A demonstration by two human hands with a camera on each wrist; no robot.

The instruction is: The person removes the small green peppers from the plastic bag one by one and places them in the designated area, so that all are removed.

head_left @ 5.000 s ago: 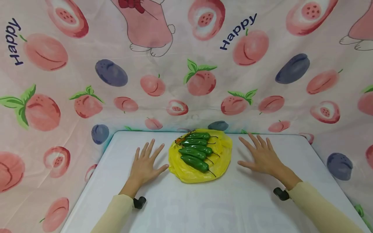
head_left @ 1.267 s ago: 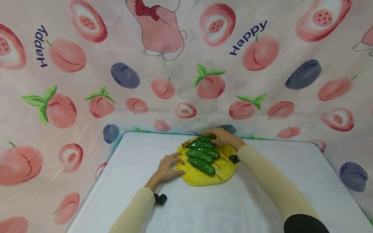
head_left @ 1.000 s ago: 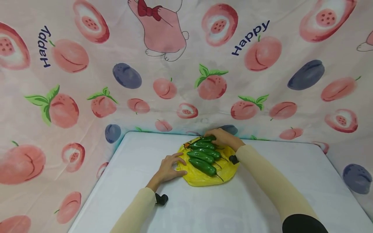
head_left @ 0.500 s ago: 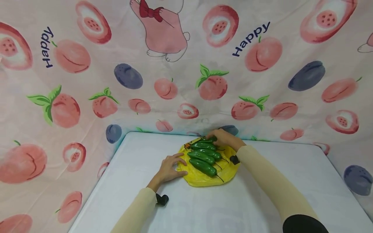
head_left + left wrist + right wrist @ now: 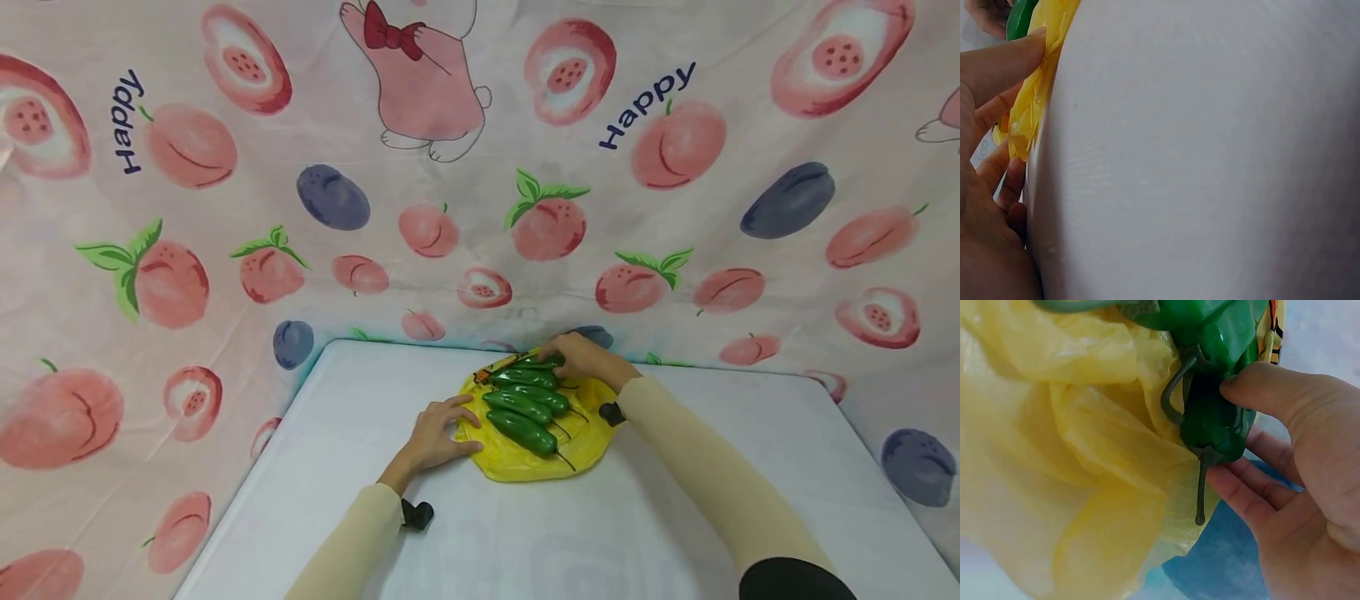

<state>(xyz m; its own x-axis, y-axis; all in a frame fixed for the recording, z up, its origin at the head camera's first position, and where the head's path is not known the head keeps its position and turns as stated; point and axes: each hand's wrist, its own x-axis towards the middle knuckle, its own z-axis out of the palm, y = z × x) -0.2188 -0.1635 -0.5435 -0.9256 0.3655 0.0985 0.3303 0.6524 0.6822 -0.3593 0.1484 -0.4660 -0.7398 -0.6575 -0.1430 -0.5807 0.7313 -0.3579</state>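
Several glossy green chili peppers [image 5: 521,429] lie side by side on a crumpled yellow plastic bag [image 5: 517,467] near the table's back edge. My right hand [image 5: 581,358] pinches the rearmost green chili pepper [image 5: 1210,422] by its stem end. In the right wrist view the thumb lies on top and the fingers reach beneath; the stem hangs free. At the bag's left edge my left hand [image 5: 435,435] holds the bag, thumb in front and fingers behind. The left wrist view shows its thumb [image 5: 1007,65] against the yellow plastic. Part of the rearmost pepper is hidden by my right hand.
The white table [image 5: 480,542] spreads in front and to both sides. Behind it hangs a fruit-print cloth [image 5: 450,183], close to the bag. An orange and black printed patch [image 5: 482,377] shows at the bag's back left.
Both hands were spread apart from the bag 5 seconds ago; now the left holds its edge and the right pinches the rearmost pepper. That pepper has lately shifted slightly right.
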